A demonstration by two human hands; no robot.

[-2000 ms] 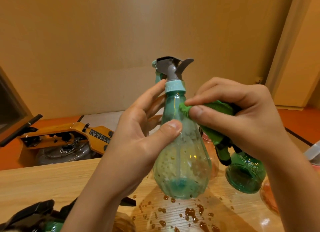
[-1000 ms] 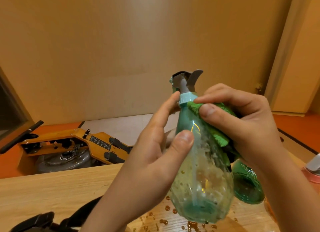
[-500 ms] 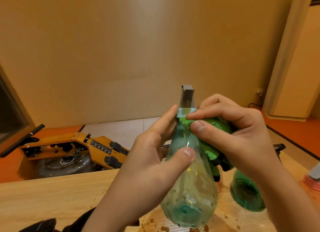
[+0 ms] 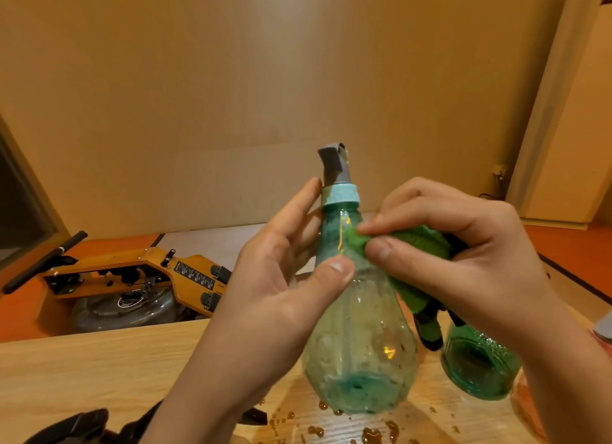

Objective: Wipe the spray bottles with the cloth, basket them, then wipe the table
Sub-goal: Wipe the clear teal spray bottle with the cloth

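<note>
The left hand [image 4: 281,298] is gripping the pale teal spray bottle [image 4: 361,337], holding it above the wet counter [image 4: 82,370]. The right hand [image 4: 463,255] is pinching the green cloth [image 4: 417,245] against the bottle's neck, wiping. Next, probably, the cloth is needing to travel down the droplet-flecked belly.

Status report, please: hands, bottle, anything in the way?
Left hand grips bottle, held up over table. Right hand presses cloth on its neck. Second bottle stands close behind; drops on table.

Droplet-speckled teal spray bottle [image 4: 361,344] upright, green cloth [image 4: 417,245] against its neck, above wet wooden table [image 4: 82,370].
</note>
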